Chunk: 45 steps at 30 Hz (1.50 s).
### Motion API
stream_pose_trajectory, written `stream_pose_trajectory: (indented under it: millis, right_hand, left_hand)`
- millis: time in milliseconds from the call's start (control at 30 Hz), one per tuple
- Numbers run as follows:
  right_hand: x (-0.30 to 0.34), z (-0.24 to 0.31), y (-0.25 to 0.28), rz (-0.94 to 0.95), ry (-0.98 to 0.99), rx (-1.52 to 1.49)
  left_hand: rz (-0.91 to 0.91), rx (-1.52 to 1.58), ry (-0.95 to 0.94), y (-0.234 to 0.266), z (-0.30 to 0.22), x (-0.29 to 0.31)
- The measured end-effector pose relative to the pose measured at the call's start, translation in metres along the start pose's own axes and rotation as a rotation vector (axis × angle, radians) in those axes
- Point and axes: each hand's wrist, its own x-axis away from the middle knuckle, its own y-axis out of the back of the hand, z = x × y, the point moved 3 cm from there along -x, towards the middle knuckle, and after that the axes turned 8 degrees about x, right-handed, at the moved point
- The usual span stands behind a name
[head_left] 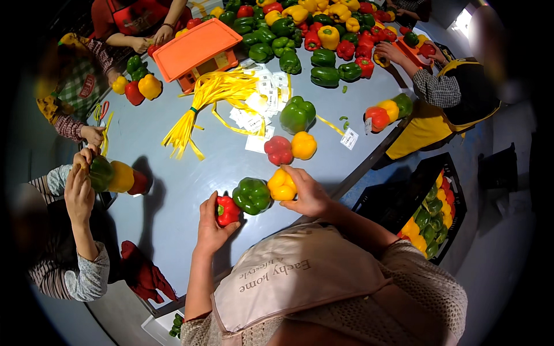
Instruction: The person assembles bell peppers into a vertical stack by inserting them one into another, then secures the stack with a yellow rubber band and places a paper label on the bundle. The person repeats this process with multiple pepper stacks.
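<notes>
My left hand [214,228] is closed round a red bell pepper [228,211] near the table's front edge. My right hand [307,195] grips a yellow bell pepper [281,185] from its right side. Between the two hands a green bell pepper [252,196] stands on the table, close against the yellow one. Just beyond lie another red pepper [278,150] and another yellow pepper [303,145], side by side. Behind them sits a large green pepper [298,115].
Yellow ribbons with white tags [213,95] lie mid-table, beside an orange-topped scale [196,49]. Loose peppers [323,37] are heaped at the back. Co-workers stand left, far and right; one's hand [79,187] is by a bundled trio [120,176]. A black crate [444,242] stands right.
</notes>
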Motion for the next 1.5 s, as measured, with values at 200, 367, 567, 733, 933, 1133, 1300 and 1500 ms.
stream_pose_trajectory:
  millis: [200, 367, 567, 733, 933, 1133, 1300, 1500]
  right_hand:
    - [0.005, -0.008, 0.001, 0.005, 0.033, 0.001]
    - [0.013, -0.011, 0.005, 0.045, 0.058, 0.004]
    - [0.0, -0.02, 0.024, 0.17, 0.176, -0.164]
    - [-0.041, -0.062, 0.081, -0.109, -0.113, 0.115]
    - [-0.09, -0.094, 0.101, -0.251, -0.182, 0.078]
    - [-0.128, -0.137, 0.059, -0.157, -0.096, -0.138]
    - [-0.135, -0.138, 0.029, -0.249, -0.111, -0.293]
    - [-0.147, -0.165, 0.01, -0.194, -0.091, -0.661]
  left_hand:
    - [0.012, -0.014, -0.018, 0.001, -0.001, -0.002]
    - [0.014, -0.004, -0.016, 0.001, 0.0, 0.0]
    - [0.031, -0.049, -0.027, 0.007, -0.009, -0.003]
    - [-0.028, -0.132, -0.165, 0.004, -0.084, -0.043]
    - [0.222, -0.398, -0.396, -0.079, -0.138, -0.126]
    - [0.389, -0.796, -0.153, -0.149, -0.126, -0.172]
    - [0.362, -0.731, -0.117, -0.153, -0.115, -0.187]
    - [0.312, -0.669, -0.161, -0.15, -0.11, -0.19]
